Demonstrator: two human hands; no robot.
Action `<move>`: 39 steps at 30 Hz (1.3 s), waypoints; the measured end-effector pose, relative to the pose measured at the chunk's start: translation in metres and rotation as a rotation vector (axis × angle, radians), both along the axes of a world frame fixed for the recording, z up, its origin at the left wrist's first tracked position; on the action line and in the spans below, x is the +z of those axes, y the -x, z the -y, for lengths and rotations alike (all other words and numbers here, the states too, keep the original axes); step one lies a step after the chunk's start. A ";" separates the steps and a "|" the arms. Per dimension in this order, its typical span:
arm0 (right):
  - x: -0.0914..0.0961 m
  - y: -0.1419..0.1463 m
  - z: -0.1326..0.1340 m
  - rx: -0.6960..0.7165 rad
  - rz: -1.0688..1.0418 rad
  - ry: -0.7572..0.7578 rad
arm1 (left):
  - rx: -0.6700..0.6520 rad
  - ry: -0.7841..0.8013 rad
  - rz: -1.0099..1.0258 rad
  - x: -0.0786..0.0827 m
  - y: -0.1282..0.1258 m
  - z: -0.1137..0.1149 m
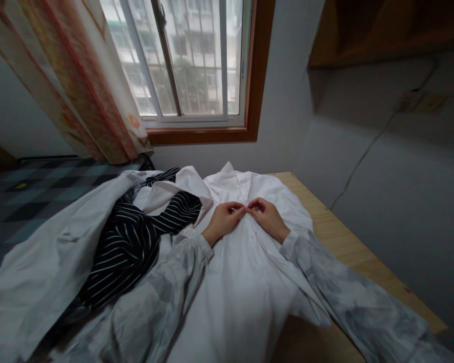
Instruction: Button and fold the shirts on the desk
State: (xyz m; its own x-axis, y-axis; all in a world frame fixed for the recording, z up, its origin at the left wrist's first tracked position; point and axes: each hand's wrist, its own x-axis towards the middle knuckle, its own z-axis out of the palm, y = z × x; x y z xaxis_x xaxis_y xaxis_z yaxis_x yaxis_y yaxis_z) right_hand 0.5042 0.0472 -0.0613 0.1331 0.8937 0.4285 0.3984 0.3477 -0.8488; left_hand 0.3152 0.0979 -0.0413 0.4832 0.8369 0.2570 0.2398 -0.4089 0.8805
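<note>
A white shirt (227, 282) lies spread on a wooden table, its collar (227, 174) toward the wall. My left hand (227, 218) pinches the shirt's front along the middle line, below the collar. Meeting it fingertip to fingertip, my right hand (267, 214) pinches the same front edge from the other side. The cloth is drawn up slightly between the fingers. Any button there is too small to make out. Left of my left hand lies a black garment with white stripes (136, 237), partly covered by another white garment (60, 252).
The wooden table (348, 242) shows its bare edge at the right, along the wall. A bed with a checked cover (15, 201) stands at the left. Behind are a window (196, 60) and a patterned curtain (71, 75). A cable (363, 156) hangs down the right wall beneath a shelf (363, 55).
</note>
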 end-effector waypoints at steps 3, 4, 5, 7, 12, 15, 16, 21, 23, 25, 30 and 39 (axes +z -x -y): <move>0.000 0.002 0.000 -0.006 -0.023 -0.019 | 0.015 -0.049 -0.027 0.000 0.000 0.002; 0.000 0.003 0.000 -0.002 -0.029 -0.023 | 0.020 -0.079 -0.043 0.000 0.000 0.002; 0.000 0.003 0.000 0.002 -0.033 -0.026 | 0.022 -0.104 -0.062 0.000 0.001 0.002; -0.001 0.003 -0.001 0.011 -0.039 -0.022 | 0.026 -0.135 -0.104 0.000 0.001 0.003; -0.003 0.003 -0.003 0.020 -0.051 -0.019 | 0.141 -0.196 -0.257 0.001 0.002 0.006; -0.005 0.004 -0.004 0.026 -0.044 -0.026 | 0.176 -0.227 -0.292 0.002 0.000 0.007; -0.006 0.005 -0.005 0.023 -0.042 -0.031 | 0.177 -0.225 -0.287 0.002 0.000 0.008; -0.002 0.006 -0.003 -0.017 0.077 -0.063 | 0.189 -0.189 -0.195 0.003 -0.001 0.008; 0.002 0.006 -0.003 -0.029 0.171 -0.079 | 0.202 -0.159 -0.130 0.003 -0.001 0.008; 0.005 0.004 -0.003 -0.023 0.215 -0.074 | 0.211 -0.092 -0.056 0.003 -0.002 0.008; 0.007 0.005 -0.002 -0.031 0.134 -0.059 | 0.145 0.070 0.092 0.000 -0.004 0.005; -0.003 0.006 -0.003 -0.079 -0.023 0.014 | 0.088 -0.133 0.012 -0.004 -0.003 0.007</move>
